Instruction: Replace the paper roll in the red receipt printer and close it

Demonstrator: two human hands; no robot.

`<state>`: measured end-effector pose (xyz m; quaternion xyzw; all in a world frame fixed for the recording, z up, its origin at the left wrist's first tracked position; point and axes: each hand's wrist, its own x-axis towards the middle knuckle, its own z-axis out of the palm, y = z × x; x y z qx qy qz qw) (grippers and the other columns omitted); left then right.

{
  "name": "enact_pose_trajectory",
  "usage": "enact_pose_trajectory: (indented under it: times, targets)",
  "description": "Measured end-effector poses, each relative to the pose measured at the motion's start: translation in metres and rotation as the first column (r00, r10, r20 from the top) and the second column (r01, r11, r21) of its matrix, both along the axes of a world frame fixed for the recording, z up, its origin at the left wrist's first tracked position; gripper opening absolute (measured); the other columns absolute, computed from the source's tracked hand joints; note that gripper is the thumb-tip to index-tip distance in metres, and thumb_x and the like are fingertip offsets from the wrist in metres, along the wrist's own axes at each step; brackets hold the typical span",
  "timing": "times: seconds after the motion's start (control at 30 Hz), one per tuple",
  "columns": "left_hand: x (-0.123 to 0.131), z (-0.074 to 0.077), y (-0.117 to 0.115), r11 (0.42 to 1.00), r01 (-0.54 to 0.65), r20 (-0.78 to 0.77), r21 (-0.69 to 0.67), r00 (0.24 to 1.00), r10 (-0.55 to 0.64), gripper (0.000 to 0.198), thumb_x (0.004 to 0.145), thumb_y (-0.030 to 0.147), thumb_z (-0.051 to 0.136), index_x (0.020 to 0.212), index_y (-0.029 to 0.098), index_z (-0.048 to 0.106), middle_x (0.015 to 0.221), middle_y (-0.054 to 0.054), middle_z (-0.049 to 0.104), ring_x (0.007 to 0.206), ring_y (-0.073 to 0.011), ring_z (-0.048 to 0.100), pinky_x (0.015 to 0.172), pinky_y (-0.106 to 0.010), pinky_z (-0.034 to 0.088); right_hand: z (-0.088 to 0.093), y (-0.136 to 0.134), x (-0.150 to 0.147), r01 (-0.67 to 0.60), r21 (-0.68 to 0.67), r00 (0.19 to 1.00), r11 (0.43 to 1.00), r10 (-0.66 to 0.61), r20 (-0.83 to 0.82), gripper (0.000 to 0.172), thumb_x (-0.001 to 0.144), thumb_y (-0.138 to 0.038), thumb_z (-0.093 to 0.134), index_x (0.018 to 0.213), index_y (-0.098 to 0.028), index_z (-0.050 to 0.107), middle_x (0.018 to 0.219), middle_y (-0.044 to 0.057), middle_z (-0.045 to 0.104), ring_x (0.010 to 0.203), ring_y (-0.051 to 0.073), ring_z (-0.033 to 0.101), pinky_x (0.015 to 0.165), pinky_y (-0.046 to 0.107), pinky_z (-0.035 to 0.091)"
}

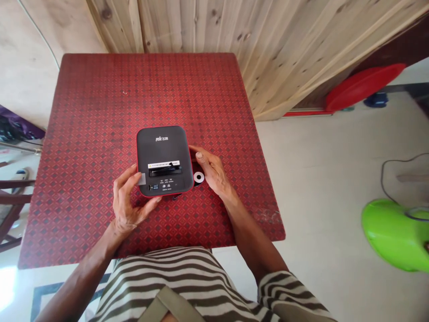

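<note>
A black thermal printer (163,147) with a red rim is on the red patterned table, its top face toward me. It has a paper slot with a white warning label above it and small buttons and icons at its near end. My left hand (126,197) grips the near left corner, fingers along the side and thumb at the front edge. At the right side, my right hand (214,172) holds the printer, its fingertips partly hidden by the casing. A small white paper roll (199,177) with a dark core sits between the printer and my right palm.
The red table (110,98) reaches a wooden plank wall (201,27) at its far edge. On the floor to the right are a green plastic stool (389,237) with a dark cable and a red round object (362,87). A wooden chair (13,197) stands at left.
</note>
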<state>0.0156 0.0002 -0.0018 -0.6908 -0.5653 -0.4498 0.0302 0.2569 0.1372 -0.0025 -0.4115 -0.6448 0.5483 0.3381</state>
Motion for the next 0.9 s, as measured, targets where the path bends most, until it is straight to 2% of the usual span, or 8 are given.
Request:
enact_pose_trajectory:
  times: [0.1,0.3,0.43,0.53,0.73,0.9]
  targets:
    - [-0.002,-0.006,-0.001,0.999,-0.013,0.043,-0.033,0.999,0.014,0.09,0.079,0.04,0.089,0.155,0.028,0.042,0.145,-0.014,0.059,0.134,-0.0313,0.062,0.106,-0.05,0.059,0.002,-0.003,0.001,-0.028,0.016,0.999,0.999,0.028,-0.03,0.055,0.104,-0.069,0.047,0.138,-0.035,0.071,0.139,0.002,0.075,0.132,0.027,0.069,0.118,0.051,0.049]
    - [-0.006,-0.01,-0.004,0.999,-0.004,0.065,-0.037,0.998,0.007,0.088,0.078,0.04,0.091,0.152,0.032,0.045,0.14,-0.013,0.063,0.129,-0.0325,0.066,0.103,-0.054,0.061,0.005,-0.008,0.0,-0.027,0.048,0.998,0.998,0.03,-0.054,0.05,0.105,-0.065,0.049,0.137,-0.036,0.072,0.135,0.002,0.077,0.131,0.025,0.069,0.117,0.048,0.05]
    - [-0.005,-0.01,-0.006,0.998,-0.028,0.057,-0.058,0.998,0.031,0.084,0.077,0.043,0.091,0.148,0.033,0.048,0.138,-0.012,0.065,0.127,-0.0326,0.068,0.1,-0.054,0.063,0.009,-0.012,0.001,-0.014,0.052,1.0,0.999,0.015,-0.02,0.056,0.103,-0.071,0.046,0.136,-0.035,0.074,0.127,0.002,0.079,0.123,0.026,0.073,0.11,0.046,0.055]
    - [-0.004,-0.01,-0.007,0.999,0.006,0.085,-0.048,0.996,-0.002,0.085,0.076,0.04,0.093,0.148,0.032,0.049,0.138,-0.012,0.065,0.128,-0.0326,0.068,0.1,-0.053,0.064,0.01,-0.016,0.001,-0.004,0.049,1.0,0.999,0.004,0.001,0.059,0.102,-0.073,0.045,0.136,-0.034,0.073,0.125,0.003,0.079,0.12,0.026,0.073,0.109,0.045,0.056]
    - [-0.008,-0.006,-0.002,0.999,0.039,0.0,0.025,0.999,-0.039,0.075,0.076,0.043,0.092,0.14,0.028,0.056,0.138,-0.012,0.066,0.125,-0.0307,0.07,0.098,-0.048,0.065,0.005,-0.017,0.0,0.015,0.057,0.999,0.998,-0.013,-0.04,0.054,0.104,-0.069,0.046,0.132,-0.034,0.076,0.128,0.002,0.078,0.128,0.025,0.07,0.113,0.045,0.053]
    - [-0.012,-0.006,-0.001,1.0,0.0,-0.007,-0.025,1.0,0.0,0.071,0.079,0.051,0.088,0.138,0.032,0.054,0.139,-0.01,0.065,0.123,-0.0299,0.071,0.096,-0.048,0.065,0.003,-0.016,-0.001,0.036,0.031,0.998,0.999,-0.034,-0.052,0.054,0.102,-0.071,0.048,0.13,-0.034,0.076,0.132,0.003,0.077,0.131,0.025,0.069,0.117,0.048,0.051]
